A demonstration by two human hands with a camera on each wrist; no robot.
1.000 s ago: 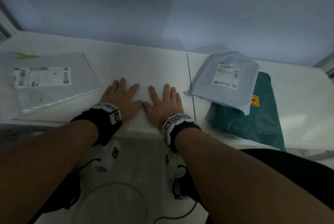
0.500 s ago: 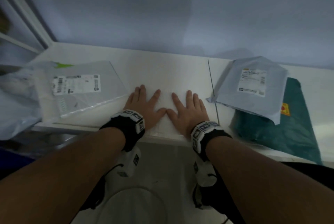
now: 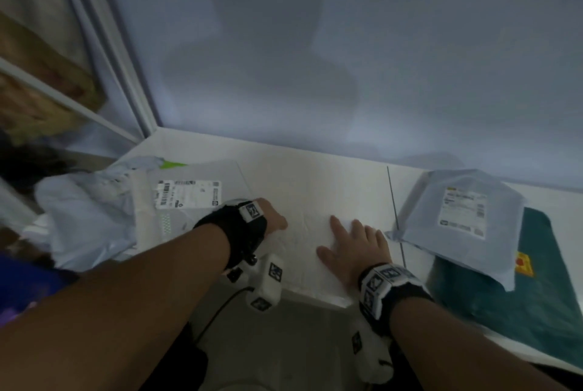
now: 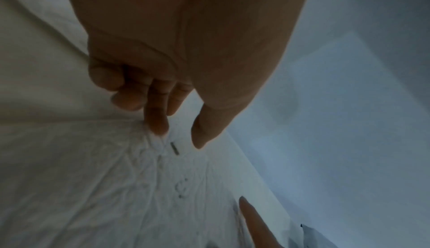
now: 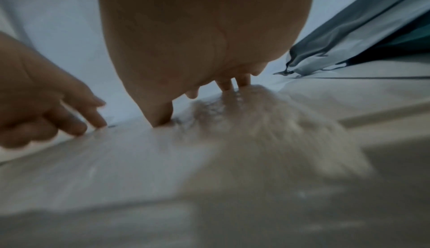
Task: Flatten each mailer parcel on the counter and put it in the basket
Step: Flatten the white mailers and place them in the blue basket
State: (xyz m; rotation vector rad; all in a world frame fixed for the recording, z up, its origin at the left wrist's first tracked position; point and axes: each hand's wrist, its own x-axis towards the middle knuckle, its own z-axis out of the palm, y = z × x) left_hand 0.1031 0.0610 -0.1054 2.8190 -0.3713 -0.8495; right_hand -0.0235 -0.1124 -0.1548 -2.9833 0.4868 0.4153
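A flat, wrinkled white mailer (image 3: 306,242) lies on the white counter (image 3: 315,176) near its front edge. My right hand (image 3: 353,242) lies flat on its right part, fingers spread and straight. My left hand (image 3: 274,220) is at the mailer's left side, mostly hidden behind the wrist band in the head view. In the left wrist view the left hand (image 4: 179,135) points down with loosely bent fingers (image 4: 158,123) touching the crinkled mailer (image 4: 93,178), thumb apart and nothing pinched. The right wrist view shows the right hand's fingertips (image 5: 163,119) pressing into the mailer (image 5: 139,151).
A grey mailer with a label (image 3: 457,220) lies on a teal mailer (image 3: 504,302) at the right, past a seam in the counter (image 3: 392,201). At the left are a clear labelled mailer (image 3: 189,198) and a crumpled pale bag (image 3: 85,217). A wall stands close behind.
My left hand has slid left to the mailer's side and lifted onto its fingertips, so the hands are apart. The right hand stays flat. The head view has swung up and left.
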